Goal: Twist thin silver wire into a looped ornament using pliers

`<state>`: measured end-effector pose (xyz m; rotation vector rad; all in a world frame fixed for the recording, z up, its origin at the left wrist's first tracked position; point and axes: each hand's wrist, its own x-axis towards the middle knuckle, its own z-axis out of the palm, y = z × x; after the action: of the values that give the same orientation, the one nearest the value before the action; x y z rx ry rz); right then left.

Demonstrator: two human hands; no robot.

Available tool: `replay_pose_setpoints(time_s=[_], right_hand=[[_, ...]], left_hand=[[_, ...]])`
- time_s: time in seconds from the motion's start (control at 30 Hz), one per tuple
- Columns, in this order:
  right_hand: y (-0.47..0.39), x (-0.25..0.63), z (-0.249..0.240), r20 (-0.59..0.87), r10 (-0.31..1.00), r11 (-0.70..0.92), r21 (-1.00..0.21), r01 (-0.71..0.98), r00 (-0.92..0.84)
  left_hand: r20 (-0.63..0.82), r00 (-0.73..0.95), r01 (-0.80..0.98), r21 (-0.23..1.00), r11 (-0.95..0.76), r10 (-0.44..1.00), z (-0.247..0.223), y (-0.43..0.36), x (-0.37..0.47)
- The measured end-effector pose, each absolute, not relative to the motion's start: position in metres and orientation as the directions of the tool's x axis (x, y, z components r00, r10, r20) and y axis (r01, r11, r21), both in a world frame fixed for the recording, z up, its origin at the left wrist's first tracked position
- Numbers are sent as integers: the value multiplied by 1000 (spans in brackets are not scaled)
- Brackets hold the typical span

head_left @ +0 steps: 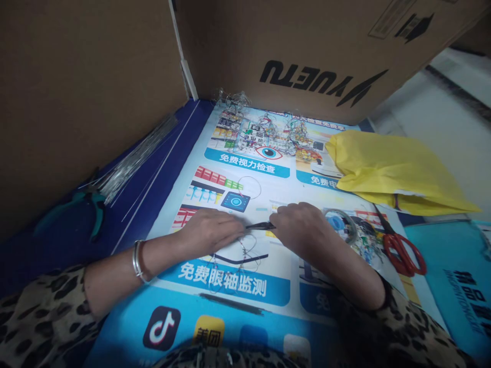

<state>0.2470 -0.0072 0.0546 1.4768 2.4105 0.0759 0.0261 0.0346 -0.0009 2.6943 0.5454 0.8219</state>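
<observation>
My right hand is closed around needle-nose pliers, whose dark jaws point left. The tip of the jaws meets the fingers of my left hand. My left hand is pinched at the top of a bundle of thin looped wire with tiny coloured beads, which hangs below the fingertips onto the printed sheet. A thin wire loop shows just above my left hand. The pliers' handles are hidden in my right palm.
Cardboard walls stand left and behind. Straight wires and teal-handled pliers lie left. Beaded wire tangles sit at the back. To the right are a yellow bag, red-handled scissors, a tape roll and loose beads.
</observation>
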Motion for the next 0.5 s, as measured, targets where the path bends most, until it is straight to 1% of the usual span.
replay_pose_setpoints(time_s=[0.17, 0.27, 0.33, 0.5], right_hand=[[-17, 243, 61, -222, 870, 483, 198, 853, -441], [-22, 233, 64, -239, 854, 510, 205, 835, -463], [-24, 225, 67, -275, 855, 502, 222, 836, -440], [-20, 211, 74, -338, 882, 421, 252, 872, -328]], left_hand=[[496, 750, 345, 271, -899, 437, -3, 36, 23], [496, 743, 373, 250, -893, 449, -3, 34, 21], [490, 738, 391, 250, -886, 464, -2, 32, 20], [502, 719, 423, 234, -875, 481, 1, 29, 15]])
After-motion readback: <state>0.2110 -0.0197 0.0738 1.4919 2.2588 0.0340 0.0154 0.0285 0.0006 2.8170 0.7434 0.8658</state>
